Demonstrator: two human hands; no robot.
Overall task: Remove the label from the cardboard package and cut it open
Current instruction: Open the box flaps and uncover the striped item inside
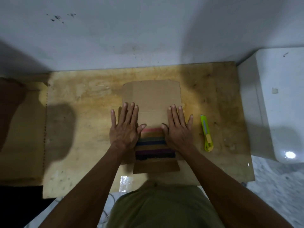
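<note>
A flat brown cardboard package lies in the middle of the wooden board. Its near half carries pink, green, blue and purple stripes. My left hand rests palm down on the package's left side, fingers spread. My right hand presses flat on its right side, fingers also spread. Neither hand holds anything. A lime-green utility knife lies on the board just right of my right hand, apart from it. No label can be made out on the package.
A white wall rises right behind the board. A white rounded object stands at the right edge. Brown cardboard lies at the left. A piece of clear tape or plastic sits at the board's near edge.
</note>
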